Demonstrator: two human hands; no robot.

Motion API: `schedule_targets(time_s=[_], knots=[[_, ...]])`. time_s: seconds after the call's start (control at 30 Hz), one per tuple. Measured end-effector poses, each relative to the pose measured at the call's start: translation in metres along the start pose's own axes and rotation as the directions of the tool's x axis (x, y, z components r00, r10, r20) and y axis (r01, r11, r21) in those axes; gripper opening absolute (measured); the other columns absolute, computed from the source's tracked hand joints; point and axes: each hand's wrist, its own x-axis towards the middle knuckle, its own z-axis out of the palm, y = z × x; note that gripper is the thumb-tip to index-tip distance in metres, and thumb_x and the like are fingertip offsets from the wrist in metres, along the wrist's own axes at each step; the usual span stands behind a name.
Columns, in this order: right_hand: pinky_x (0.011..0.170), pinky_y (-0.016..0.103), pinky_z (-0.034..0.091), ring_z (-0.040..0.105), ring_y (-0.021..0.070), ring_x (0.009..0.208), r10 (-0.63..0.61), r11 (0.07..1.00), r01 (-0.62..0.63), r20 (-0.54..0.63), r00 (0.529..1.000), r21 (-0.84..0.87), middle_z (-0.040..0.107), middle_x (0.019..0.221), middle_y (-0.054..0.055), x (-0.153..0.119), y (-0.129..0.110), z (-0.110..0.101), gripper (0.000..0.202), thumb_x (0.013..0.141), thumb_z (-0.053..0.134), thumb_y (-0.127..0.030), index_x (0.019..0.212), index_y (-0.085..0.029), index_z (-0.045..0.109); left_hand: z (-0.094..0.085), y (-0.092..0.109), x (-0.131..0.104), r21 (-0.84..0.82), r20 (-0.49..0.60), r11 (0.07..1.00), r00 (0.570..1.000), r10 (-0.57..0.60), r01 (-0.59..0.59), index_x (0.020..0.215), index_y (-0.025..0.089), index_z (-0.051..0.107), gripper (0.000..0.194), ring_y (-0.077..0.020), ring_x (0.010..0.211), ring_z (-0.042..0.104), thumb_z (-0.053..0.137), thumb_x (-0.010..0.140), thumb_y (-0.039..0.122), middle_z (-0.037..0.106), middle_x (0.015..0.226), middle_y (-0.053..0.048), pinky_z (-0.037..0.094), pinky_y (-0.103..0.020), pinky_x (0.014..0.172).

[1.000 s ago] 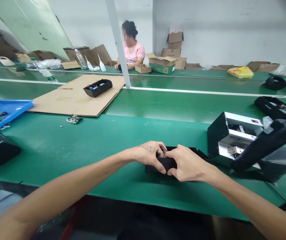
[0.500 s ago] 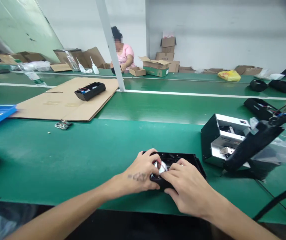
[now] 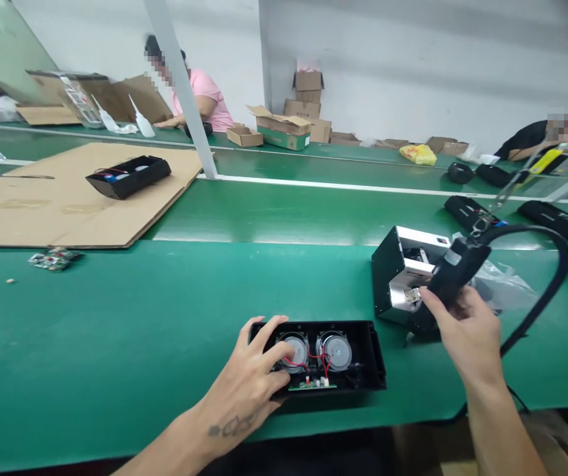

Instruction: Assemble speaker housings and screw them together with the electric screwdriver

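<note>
In front of me lies a black speaker housing (image 3: pixel 363 378) with its inside facing up. Two round speakers (image 3: pixel 337 352) with red wires sit in it, and a small green circuit board (image 3: pixel 312 385) runs along its near wall. My left hand (image 3: pixel 258 370) grips the housing's left end, fingers on the far edge and over the left speaker. To the right, my right hand (image 3: pixel 467 330) is wrapped round a black electric screwdriver (image 3: pixel 449 274) that hangs tilted from a cord. Its lower end is beside a black and silver screw feeder (image 3: pixel 387 277).
A loose circuit board (image 3: pixel 55 259) lies at left near a cardboard sheet (image 3: pixel 65 218) bearing another open housing (image 3: pixel 132 177). More black housings (image 3: pixel 472 213) lie back right. A white post (image 3: pixel 179 86) stands beyond the bench, where two people sit. A black cable (image 3: pixel 551 297) loops at right.
My right hand has left the housing and taken hold of the screwdriver at right. My left hand has stayed on the housing. The view has turned right.
</note>
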Motion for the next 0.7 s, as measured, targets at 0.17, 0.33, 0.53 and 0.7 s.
schedule_targets(time_s=[0.17,0.33,0.53,0.7], knots=[[0.059,0.035,0.051,0.060,0.0168,0.053,-0.006,0.885,-0.050,0.118,0.993,0.463,0.064,0.071,-0.005,-0.018,0.007,0.015,0.039,0.085,0.087,-0.044,0.111,-0.022,0.069,0.004,-0.002,0.000,0.017,-0.042,1.000,0.999,0.018,-0.017,0.081,0.026,0.072,0.019,-0.0389,0.154,0.043,0.091,0.079,0.025,0.073,0.114,0.000,0.023,-0.060,0.126],[0.051,0.027,0.040,0.052,0.0115,0.046,0.016,0.794,-0.067,0.089,0.996,0.604,0.057,0.060,-0.009,-0.014,-0.011,0.002,0.034,0.083,0.090,-0.033,0.103,-0.022,0.065,0.009,-0.007,0.002,-0.021,-0.116,0.999,0.993,0.027,-0.030,0.078,0.027,0.071,0.022,-0.0373,0.151,0.045,0.092,0.075,0.025,0.073,0.108,0.001,0.025,-0.055,0.122],[0.053,0.028,0.047,0.052,0.0124,0.043,-0.161,0.770,0.337,-0.347,0.924,0.542,0.059,0.057,-0.012,0.029,-0.048,-0.021,0.043,0.085,0.087,-0.029,0.118,-0.024,0.060,0.029,-0.011,0.011,-0.075,-0.188,0.997,0.982,0.000,-0.014,0.073,0.029,0.073,0.024,-0.0372,0.147,0.049,0.096,0.069,0.029,0.072,0.104,0.001,0.029,-0.053,0.117],[0.053,0.029,0.048,0.054,0.0126,0.043,-0.192,0.827,0.298,-0.260,0.946,0.476,0.060,0.057,-0.012,0.046,-0.038,0.001,0.034,0.086,0.083,-0.034,0.103,-0.025,0.055,0.043,-0.006,0.025,-0.043,-0.179,0.999,0.984,0.007,-0.015,0.072,0.030,0.074,0.027,-0.0398,0.144,0.051,0.099,0.063,0.033,0.070,0.105,0.000,0.032,-0.055,0.117]])
